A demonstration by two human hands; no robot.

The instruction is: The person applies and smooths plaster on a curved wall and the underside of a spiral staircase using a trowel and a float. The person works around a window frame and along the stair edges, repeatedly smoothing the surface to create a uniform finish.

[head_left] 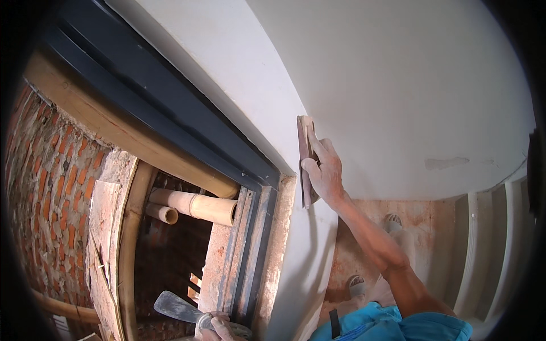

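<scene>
My right hand (325, 170), dusted with white powder, reaches up and grips a long narrow sanding block (305, 136). The block stands almost upright against the edge where two faces of the white plastered wall (387, 102) meet. Its face toward the wall is hidden. Low in the picture, my left hand (220, 328) is closed round the handle of a putty knife (177, 307). The knife's broad, grey-smeared blade points left, away from the wall. Part of the left hand is cut off by the lower edge.
A dark metal window frame (170, 102) runs along the left of the wall. Beyond it are bamboo poles (193, 206), a wooden board (104, 227) and a brick wall (57, 187). White rails (471, 250) stand at the right. My sandalled feet (357, 286) are on the dusty floor (421, 221).
</scene>
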